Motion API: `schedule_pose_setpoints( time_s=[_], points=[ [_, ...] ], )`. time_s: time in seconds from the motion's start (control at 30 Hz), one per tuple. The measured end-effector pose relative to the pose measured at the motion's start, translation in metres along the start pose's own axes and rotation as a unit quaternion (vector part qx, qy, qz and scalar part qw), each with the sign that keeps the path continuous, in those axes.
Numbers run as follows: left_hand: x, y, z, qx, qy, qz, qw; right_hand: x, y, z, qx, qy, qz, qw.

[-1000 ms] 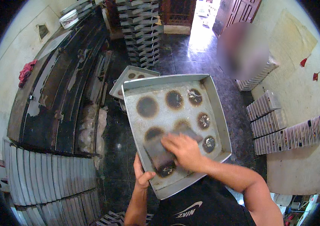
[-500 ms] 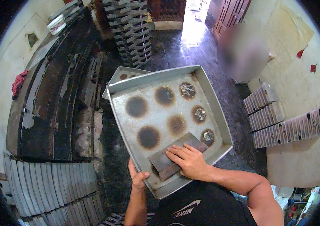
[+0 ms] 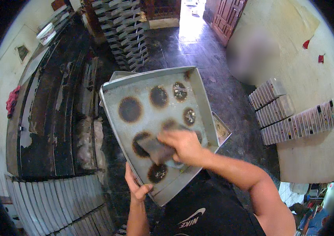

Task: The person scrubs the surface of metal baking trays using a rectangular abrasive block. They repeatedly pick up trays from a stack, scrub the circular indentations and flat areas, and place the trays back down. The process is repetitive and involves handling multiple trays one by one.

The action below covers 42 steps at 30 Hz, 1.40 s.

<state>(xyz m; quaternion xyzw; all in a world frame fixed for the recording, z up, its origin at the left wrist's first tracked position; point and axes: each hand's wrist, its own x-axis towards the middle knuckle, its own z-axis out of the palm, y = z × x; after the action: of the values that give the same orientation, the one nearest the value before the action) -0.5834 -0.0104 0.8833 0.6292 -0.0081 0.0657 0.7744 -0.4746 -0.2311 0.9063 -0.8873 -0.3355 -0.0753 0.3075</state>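
A square grey metal baking pan (image 3: 153,122) with upright walls is tilted in front of me, its floor marked with several round, dark burnt patches. Its lower-left wall is gripped by my left hand (image 3: 137,187), thumb over the rim and fingers outside. Inside the pan, my right hand (image 3: 184,146) holds a dark, flat rectangular scraper plate (image 3: 157,150) against the floor, covering part of the lower patches. Motion blurs hand and plate. Pale flakes lie on some patches. Beneath the pan, a corner of another tray (image 3: 222,129) sticks out on the right.
A tall crisscross stack of pans (image 3: 123,35) stands at far left. Along the left wall runs a long dark cabinet (image 3: 53,106), with rows of upright pans (image 3: 49,200) nearer me. Stacked clear plastic boxes (image 3: 296,124) line the right wall. Beyond is a wooden door (image 3: 228,17).
My right hand and the plate have moved up and left across the pan floor. The pan has shifted a little left, showing more of the tray beneath. My left hand keeps its grip.
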Motion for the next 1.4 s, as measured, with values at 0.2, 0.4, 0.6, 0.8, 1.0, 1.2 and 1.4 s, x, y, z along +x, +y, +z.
schedule_pose_setpoints(
  time_s=[0.2,0.4,0.6,0.8,1.0,1.2,1.4],
  points=[
    [-0.018,-0.011,-0.022,-0.076,0.059,-0.065,0.993,0.039,-0.001,0.001,-0.033,0.022,-0.006,0.999],
    [-0.025,-0.004,-0.022,-0.036,0.024,-0.053,0.998,0.053,0.022,-0.005,0.004,0.050,-0.017,0.999],
    [-0.030,0.003,-0.015,-0.036,0.049,-0.041,0.997,0.007,-0.002,0.004,-0.023,-0.016,-0.048,0.998],
    [-0.028,0.008,-0.007,-0.023,0.019,-0.058,0.998,0.088,0.049,-0.005,-0.018,0.048,-0.004,0.999],
    [-0.039,-0.001,-0.012,-0.061,0.018,-0.055,0.996,0.004,0.006,0.019,-0.010,0.048,-0.043,0.998],
    [-0.033,0.004,-0.003,-0.062,0.032,-0.066,0.995,0.047,0.047,0.017,-0.032,0.065,0.073,0.995],
    [-0.033,-0.006,-0.007,-0.058,0.052,-0.056,0.995,-0.048,-0.005,0.033,0.004,0.033,-0.056,0.998]
  ],
)
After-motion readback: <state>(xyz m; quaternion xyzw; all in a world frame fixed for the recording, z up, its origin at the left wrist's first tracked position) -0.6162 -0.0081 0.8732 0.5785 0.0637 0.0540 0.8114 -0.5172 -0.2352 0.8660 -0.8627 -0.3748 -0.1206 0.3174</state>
